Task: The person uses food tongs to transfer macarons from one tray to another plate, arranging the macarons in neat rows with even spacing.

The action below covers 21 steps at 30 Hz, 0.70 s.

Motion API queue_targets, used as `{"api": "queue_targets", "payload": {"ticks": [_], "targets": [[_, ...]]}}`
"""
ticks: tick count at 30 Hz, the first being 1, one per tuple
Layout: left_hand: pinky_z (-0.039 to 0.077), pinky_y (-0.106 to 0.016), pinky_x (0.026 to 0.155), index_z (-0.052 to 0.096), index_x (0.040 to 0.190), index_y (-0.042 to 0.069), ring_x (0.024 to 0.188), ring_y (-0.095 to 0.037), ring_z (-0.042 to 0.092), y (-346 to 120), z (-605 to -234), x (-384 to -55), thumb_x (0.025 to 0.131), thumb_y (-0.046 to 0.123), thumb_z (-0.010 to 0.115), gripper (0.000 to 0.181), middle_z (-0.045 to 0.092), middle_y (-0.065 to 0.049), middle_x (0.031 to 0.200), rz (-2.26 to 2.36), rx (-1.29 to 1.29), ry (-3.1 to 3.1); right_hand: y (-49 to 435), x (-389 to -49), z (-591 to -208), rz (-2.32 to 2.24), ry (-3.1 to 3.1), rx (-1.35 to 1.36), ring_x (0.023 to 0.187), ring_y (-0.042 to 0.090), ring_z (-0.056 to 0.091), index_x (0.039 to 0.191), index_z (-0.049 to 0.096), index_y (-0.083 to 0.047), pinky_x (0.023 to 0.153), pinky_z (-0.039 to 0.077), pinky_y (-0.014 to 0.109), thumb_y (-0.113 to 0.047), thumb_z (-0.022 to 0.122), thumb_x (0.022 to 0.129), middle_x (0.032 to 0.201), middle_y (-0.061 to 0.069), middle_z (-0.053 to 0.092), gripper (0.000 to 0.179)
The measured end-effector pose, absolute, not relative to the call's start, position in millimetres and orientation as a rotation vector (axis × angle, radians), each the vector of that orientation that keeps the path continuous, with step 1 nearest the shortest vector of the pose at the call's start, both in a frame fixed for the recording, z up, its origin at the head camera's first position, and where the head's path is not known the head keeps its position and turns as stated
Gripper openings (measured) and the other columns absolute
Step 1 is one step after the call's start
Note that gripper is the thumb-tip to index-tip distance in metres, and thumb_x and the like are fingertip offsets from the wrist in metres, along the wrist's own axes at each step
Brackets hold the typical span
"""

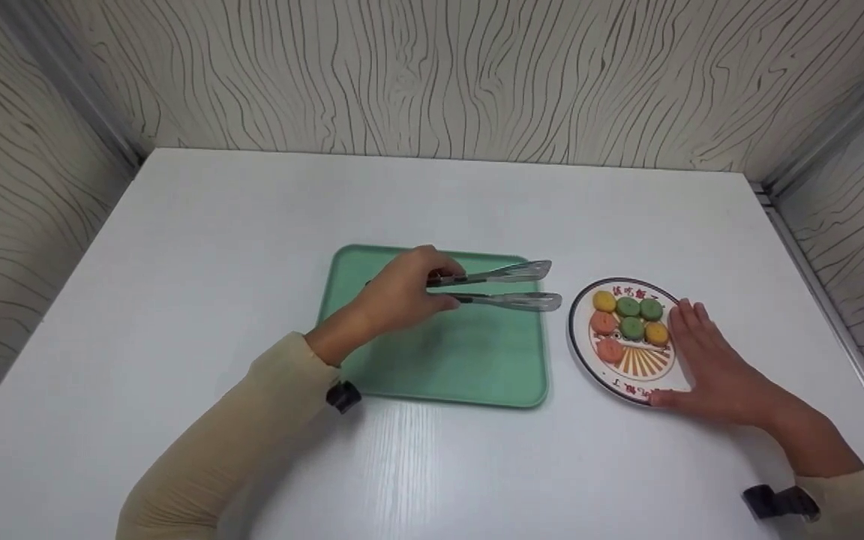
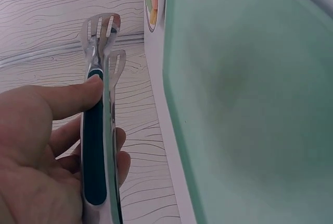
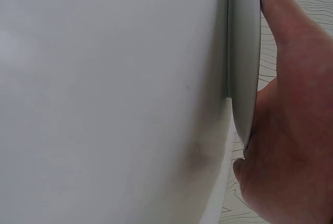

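My left hand (image 1: pixel 402 294) grips a pair of metal tongs (image 1: pixel 511 301) with dark green handle inlays, thumb on one arm and fingers on the other. The tongs' slotted ends are apart, with nothing between them, and point right over the green tray (image 1: pixel 469 375). In the left wrist view the thumb lies along the green inlay of the tongs (image 2: pixel 94 146). At the right, my right hand (image 1: pixel 717 375) rests against the rim of a round plate (image 1: pixel 583 337), fingers straight and thumb spread. Several pink, green and yellow macarons (image 1: pixel 631 328) lie on that plate.
A white table (image 1: pixel 417 480) carries the tray and plate, which stand side by side with a narrow gap. Wood-grain patterned panels (image 1: pixel 417 82) rise behind the table and along both sides.
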State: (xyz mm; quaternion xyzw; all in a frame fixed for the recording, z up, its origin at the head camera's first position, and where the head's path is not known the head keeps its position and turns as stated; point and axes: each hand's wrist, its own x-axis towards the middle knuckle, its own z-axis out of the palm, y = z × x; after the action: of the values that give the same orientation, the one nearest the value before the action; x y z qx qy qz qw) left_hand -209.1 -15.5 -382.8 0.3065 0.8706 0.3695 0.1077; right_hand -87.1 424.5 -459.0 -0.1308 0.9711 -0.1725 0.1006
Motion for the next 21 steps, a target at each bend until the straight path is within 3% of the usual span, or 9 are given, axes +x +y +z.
{"api": "queue_targets", "payload": {"ticks": [7,14,21], "targets": [[0.052,-0.037,0.087,0.074,0.117,0.006,0.101,-0.024,0.063,-38.4,-384.7,-208.7,0.09,0.01,0.079,0.028,0.067,-0.009,0.11,1.128,0.869,2.6,423.9,-87.3,-457.7,-0.537,2.854,-0.364,0.152,0.037,-0.02,0.158,-0.003,0.01,0.108,-0.014,0.018,-0.055,0.078,0.083,0.165,0.031,-0.008,0.128],[0.053,-0.041,0.091,0.073,0.117,0.004,0.104,-0.02,0.062,-64.9,-385.8,-207.2,0.089,0.006,0.079,0.029,0.068,-0.006,0.113,1.134,0.81,2.636,423.0,-88.4,-457.6,-0.539,2.84,-0.34,0.152,0.037,-0.02,0.158,-0.004,0.01,0.114,-0.012,0.028,-0.058,0.077,0.083,0.165,0.031,-0.009,0.129],[0.053,-0.039,0.092,0.073,0.119,0.004,0.105,-0.021,0.062,-90.6,-381.5,-206.2,0.088,0.005,0.08,0.032,0.067,-0.007,0.115,1.149,0.726,2.676,423.5,-87.3,-458.6,-0.526,2.882,-0.393,0.153,0.037,-0.018,0.157,-0.001,0.011,0.104,-0.014,0.012,-0.055,0.078,0.083,0.164,0.033,-0.005,0.127]]}}
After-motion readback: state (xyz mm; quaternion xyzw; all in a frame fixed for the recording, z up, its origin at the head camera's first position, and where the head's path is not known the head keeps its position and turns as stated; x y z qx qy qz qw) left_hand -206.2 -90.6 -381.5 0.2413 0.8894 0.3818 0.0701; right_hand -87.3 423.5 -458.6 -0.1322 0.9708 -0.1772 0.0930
